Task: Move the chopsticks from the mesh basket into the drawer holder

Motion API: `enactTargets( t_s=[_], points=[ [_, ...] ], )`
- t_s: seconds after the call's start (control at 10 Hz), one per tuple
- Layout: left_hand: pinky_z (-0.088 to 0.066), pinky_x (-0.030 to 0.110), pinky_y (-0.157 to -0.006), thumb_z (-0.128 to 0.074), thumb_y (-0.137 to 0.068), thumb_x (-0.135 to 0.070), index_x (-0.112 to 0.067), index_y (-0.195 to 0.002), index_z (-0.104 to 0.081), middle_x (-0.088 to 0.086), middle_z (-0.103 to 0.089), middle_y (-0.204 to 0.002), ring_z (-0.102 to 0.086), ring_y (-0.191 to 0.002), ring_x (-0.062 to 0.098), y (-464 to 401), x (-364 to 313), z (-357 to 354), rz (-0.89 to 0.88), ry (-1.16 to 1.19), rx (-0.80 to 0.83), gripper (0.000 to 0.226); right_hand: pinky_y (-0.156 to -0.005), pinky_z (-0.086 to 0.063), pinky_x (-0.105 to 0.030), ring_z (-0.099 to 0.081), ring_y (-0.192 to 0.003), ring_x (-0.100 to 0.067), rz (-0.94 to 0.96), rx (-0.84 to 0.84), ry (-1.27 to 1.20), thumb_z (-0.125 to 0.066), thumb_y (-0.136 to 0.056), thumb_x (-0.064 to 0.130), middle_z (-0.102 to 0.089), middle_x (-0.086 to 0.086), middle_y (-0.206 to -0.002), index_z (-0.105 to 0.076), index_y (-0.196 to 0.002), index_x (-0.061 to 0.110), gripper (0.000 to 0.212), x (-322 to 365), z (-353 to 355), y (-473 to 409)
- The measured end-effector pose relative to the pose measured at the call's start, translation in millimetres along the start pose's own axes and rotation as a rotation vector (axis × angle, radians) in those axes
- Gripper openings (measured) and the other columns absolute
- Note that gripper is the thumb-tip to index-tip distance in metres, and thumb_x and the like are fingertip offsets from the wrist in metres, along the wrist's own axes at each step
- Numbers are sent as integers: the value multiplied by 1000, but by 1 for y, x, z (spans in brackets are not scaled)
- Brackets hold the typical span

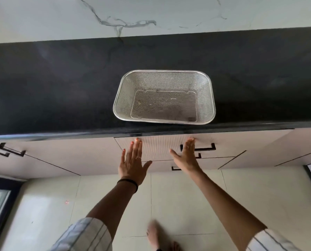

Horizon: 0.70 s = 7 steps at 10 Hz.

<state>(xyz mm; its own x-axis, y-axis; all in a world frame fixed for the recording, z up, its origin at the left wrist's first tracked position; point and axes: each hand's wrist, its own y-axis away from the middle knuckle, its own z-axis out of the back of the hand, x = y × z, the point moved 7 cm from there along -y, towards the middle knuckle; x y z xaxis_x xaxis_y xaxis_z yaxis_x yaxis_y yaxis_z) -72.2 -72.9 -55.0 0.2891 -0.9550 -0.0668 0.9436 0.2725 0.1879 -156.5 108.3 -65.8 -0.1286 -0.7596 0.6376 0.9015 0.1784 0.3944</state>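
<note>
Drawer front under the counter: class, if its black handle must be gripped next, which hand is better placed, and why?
Probably the right hand: it lies flat over the black handle. The left hand presses the ribbed drawer front farther from it.

Black countertop [60,78], marble wall [151,13] (grey-veined), tiled floor [187,196]
</note>
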Motion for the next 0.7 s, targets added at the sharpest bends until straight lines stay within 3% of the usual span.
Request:
enactTargets(
  t_s=[0.2, 0.4, 0.5, 0.6, 0.7],
  points=[
    [11, 38, -118, -23, -95, -61, -20, -151, 14, -3, 11, -160, 10, -148, 14, -26, 5, -7, 8, -44, 36, 78, -119, 6, -32, 14, -147, -36, -57, -70, -17, -61, -90, 30, 16, -32, -155, 8, -145, -14, 99, 12, -10, -24],
    [10, 39, -118, -25, -96, -59, -23, -152, 7, -5, 6, -161, 5, -149, 14, -38, 15, 1, -78, -68, 67, 75, -120, 1, -30, 10, -148, -33, 5, -44, -15, -62, -90, 21, 9, -30, -157, -2, -148, -10, 89, 17, 1, -25],
    [4, 41, -119, -28, -97, -57, -22, -152, 6, -2, 4, -161, 3, -149, 15, -29, 16, 14, -140, -72, 27, 74, -119, -17, -30, -9, -149, -27, 49, -45, 5, -57, -91, 14, 0, -19, -161, -6, -151, -2, 80, 9, 16, -12],
    [-1, 40, -120, -30, -98, -53, -19, -153, 6, -1, 6, -161, 3, -149, 17, -12, 6, 29, -263, -31, -7, 73, -97, -47, -28, -58, -120, -27, 114, -109, 31, -48, -90, 0, -45, -17, -146, -40, -144, 6, 55, 8, 41, 8],
    [-4, 37, -121, -29, -99, -49, -20, -153, -1, -3, 2, -160, -2, -149, 16, 11, -16, 45, -465, -22, -9, 67, -87, -46, -14, -66, -108, -25, 229, -186, 43, -42, -83, -14, -49, -16, -144, -53, -135, 5, 56, 14, 62, 32]
  ],
)
